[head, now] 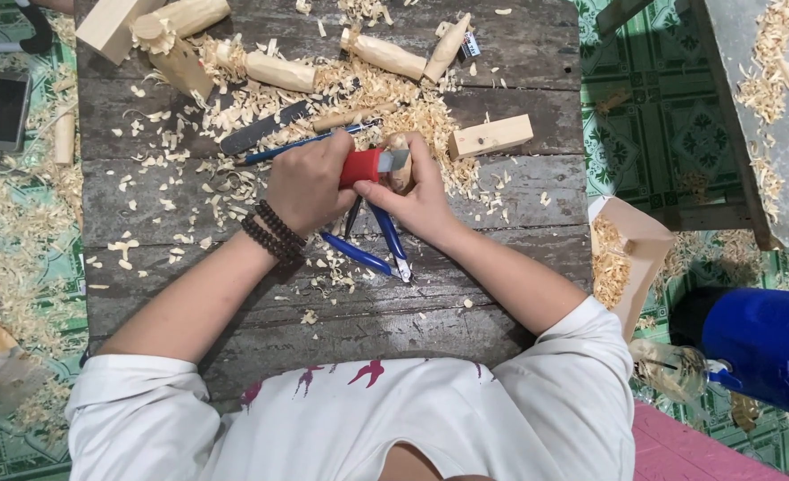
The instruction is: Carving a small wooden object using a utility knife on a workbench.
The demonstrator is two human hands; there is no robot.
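My left hand [310, 183], with a dark bead bracelet on the wrist, is shut on a red-handled utility knife [363, 167] whose grey blade end points right. My right hand [423, 200] holds a small pale carved wood piece [400, 174], thumb pressed near the blade. Both hands meet over the middle of a dark weathered plank table [501, 80]. Blue-handled pliers [359, 254] lie on the planks just under my hands.
Wood shavings cover the table. A blue pen [301, 144] and a dark file [261, 132] lie left of the hands, a wooden block [490, 136] to the right, rough carved pieces [278, 69] further back. A phone [2, 109] lies far left, a cardboard box [644, 233] of shavings right.
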